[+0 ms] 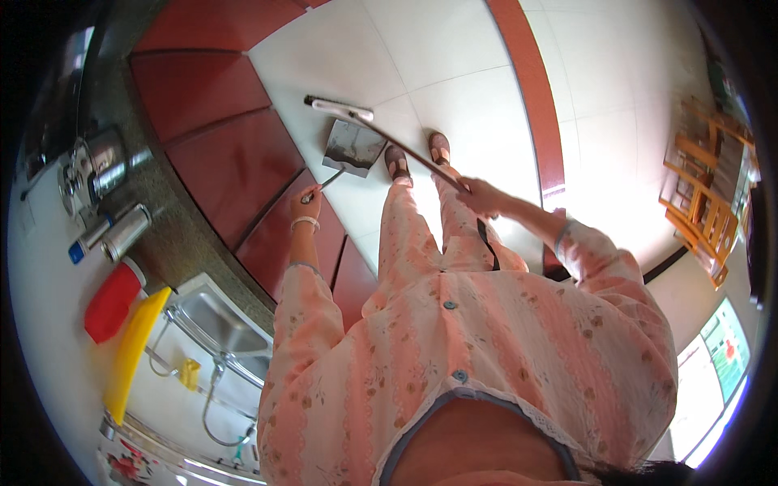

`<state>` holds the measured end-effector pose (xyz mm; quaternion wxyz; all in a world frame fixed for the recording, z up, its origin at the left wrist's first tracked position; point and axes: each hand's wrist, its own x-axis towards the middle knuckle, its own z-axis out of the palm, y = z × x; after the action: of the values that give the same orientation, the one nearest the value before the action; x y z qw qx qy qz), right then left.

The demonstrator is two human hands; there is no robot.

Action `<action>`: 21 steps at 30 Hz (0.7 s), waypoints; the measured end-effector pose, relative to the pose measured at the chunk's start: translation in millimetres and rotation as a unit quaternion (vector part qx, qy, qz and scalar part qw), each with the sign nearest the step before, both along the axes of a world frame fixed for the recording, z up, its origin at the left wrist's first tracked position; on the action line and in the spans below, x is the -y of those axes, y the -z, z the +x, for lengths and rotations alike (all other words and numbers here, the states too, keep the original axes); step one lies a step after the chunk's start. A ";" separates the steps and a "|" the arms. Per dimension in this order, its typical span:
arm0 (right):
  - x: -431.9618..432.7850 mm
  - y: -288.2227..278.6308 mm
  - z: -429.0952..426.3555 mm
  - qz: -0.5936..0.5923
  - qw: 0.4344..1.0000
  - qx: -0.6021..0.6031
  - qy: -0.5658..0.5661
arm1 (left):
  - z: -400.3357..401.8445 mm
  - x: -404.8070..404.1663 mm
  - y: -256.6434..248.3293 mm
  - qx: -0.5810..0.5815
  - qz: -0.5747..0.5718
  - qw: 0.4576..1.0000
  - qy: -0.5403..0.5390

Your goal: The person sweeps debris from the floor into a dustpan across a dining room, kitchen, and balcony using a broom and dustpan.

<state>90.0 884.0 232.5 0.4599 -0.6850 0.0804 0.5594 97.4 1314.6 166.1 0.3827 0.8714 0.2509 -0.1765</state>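
My left hand (306, 203) is closed round the handle of a metal dustpan (354, 146), whose pan rests on the pale tiled floor just beyond my feet. My right hand (481, 195) grips the long thin handle of a floor broom (341, 109). The broom's wide head, white with dark bristles along its far side, lies on the floor next to the far edge of the dustpan. Dark debris or staining shows in the pan; which of the two is unclear.
Red cabinets (234, 176) line the left under a dark stone counter (182, 206). On the counter side are a steel sink (222, 316), a yellow board (135, 352) and a red item (113, 302). A red-brown strip (535, 91) crosses the floor; wooden chairs (699, 206) stand at right.
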 end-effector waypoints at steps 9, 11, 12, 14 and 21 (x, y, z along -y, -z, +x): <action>-90.0 38.8 162.2 -0.150 0.926 0.267 -0.221 | -110.8 -11.2 15.8 0.032 -0.102 0.972 -0.210; -105.1 82.0 179.7 -0.182 0.855 0.404 -0.270 | -118.9 -16.8 19.6 0.009 -0.096 0.973 -0.211; -114.8 91.8 177.1 -0.176 0.852 0.407 -0.279 | -127.0 -22.3 21.4 -0.019 -0.086 0.973 -0.214; -109.5 102.4 166.0 -0.192 0.840 0.427 -0.274 | -132.0 -22.7 22.1 -0.046 -0.093 0.963 -0.247; -19.4 95.2 22.9 -0.147 0.849 0.310 -0.402 | -131.2 -30.1 17.2 -0.066 -0.152 0.922 -0.350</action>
<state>112.9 903.4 137.3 0.0896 -0.8549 -0.2677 0.4352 -33.8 1344.7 148.9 0.5304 0.6459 0.5348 -0.1248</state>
